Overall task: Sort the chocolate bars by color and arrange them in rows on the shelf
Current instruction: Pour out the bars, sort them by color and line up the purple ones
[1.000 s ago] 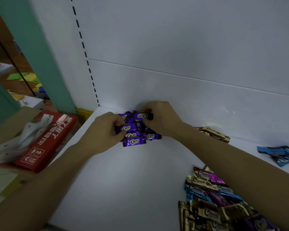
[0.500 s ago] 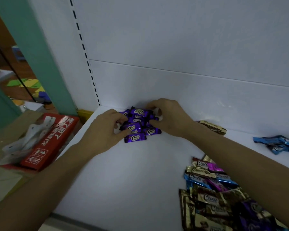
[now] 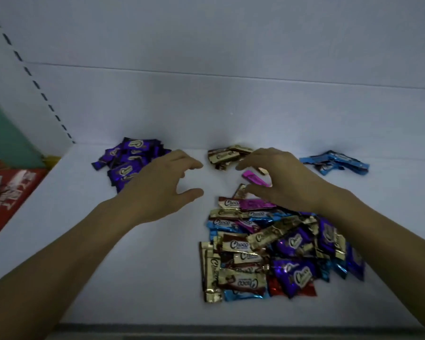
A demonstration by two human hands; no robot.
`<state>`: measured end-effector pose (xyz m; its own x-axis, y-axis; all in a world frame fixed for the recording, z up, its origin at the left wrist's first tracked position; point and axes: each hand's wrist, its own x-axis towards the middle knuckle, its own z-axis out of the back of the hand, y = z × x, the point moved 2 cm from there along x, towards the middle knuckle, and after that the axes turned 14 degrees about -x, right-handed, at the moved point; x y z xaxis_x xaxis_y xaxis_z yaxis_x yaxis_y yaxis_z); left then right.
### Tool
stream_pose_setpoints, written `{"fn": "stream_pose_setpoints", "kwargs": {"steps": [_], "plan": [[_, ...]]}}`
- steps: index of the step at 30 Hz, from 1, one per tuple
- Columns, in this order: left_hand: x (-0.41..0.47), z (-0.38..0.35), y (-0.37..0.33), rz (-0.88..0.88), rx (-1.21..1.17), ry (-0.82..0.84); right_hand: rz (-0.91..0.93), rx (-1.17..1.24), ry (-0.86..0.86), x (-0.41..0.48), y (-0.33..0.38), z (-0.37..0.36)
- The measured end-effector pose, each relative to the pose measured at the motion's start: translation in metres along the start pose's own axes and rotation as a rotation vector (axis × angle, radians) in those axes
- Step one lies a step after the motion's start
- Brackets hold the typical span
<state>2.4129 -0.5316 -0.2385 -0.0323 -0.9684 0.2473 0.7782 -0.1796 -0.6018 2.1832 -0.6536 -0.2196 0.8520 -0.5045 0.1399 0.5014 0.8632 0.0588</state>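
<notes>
head view | above, facing down-forward | close over shelf [image 3: 138,278]

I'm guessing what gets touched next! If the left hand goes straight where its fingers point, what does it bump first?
Most likely the pile of gold bars at the back; the left hand points straight at it. Height is hard to judge, so it might pass just above them.

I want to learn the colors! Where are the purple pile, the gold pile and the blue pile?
purple pile [image 3: 127,171], head view, on a front wrapper's label.
gold pile [image 3: 223,157], head view, on the top wrapper.
blue pile [image 3: 336,160], head view, on its middle.
</notes>
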Motion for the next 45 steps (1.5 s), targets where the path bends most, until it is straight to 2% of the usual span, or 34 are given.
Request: {"fn": "stream_pose_setpoints", "kwargs": {"steps": [8, 11, 16, 20, 24, 27, 37, 45], "plan": [[0.025, -0.045, -0.054, -0.122, -0.025, 0.187, -0.058, -0.008, 0.044, -0.073, -0.041, 0.015], [0.031, -0.059, -0.068, -0.098, -0.077, 0.246, -0.097, -0.013, 0.017, -0.088, -0.051, 0.014], [0.044, -0.073, -0.085, -0.088, -0.075, 0.253, -0.157, 0.053, 0.021, -0.089, -0.057, 0.006], [0.052, -0.085, -0.1, -0.133, -0.06, 0.334, -0.137, 0.049, 0.076, -0.075, -0.053, -0.001], [0.043, -0.101, -0.108, -0.174, -0.06, 0.44, -0.142, 0.143, 0.105, -0.075, -0.062, -0.006], [0.038, -0.106, -0.105, -0.181, -0.072, 0.408, -0.158, 0.219, 0.09, -0.081, -0.069, -0.008], [0.026, -0.124, -0.084, -0.038, -0.094, 0.381, -0.091, 0.171, 0.157, -0.095, -0.069, -0.003], [0.031, -0.102, -0.097, -0.138, -0.29, 0.265, -0.051, 0.079, 0.029, -0.097, -0.065, -0.001]]}}
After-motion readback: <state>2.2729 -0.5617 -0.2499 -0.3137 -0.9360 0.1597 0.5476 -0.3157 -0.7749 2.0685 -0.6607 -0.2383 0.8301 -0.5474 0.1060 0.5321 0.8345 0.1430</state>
